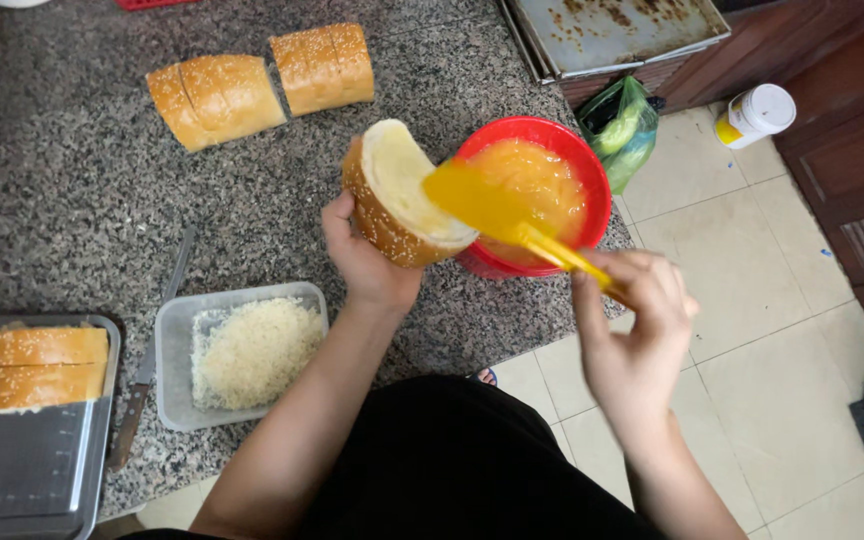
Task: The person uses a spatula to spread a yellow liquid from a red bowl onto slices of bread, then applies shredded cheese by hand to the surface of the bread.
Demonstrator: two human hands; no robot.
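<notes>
Over the granite table (72, 180): buttering a sesame bread piece (397, 195).
The left hand (362, 265) grips the bread by its crust; the right hand (632, 300) pinches a yellow spatula (497, 210) on the cut face, above the red bowl (592, 170) of butter. Two bread pieces (257, 85) lie uncoated; two sit in the tray (22, 470), beside the crumb tub (177, 330) and a knife (147, 360).

Looks like a kitchen, home or maybe a small food stall's prep corner. Speckled granite countertop (72, 180) fills the frame from 9 to 12 o'clock, with cut sesame bread loaves (257, 85) at 11 and a knife (152, 350) lying at 8. A worn, stained baking tray (612, 30) sits at 1 o'clock on a dark wooden cabinet (842, 150), and there's pale tiled floor (752, 330) from 3 to 5. A red bowl (592, 180) of yellow spread sits dead centre.
</notes>
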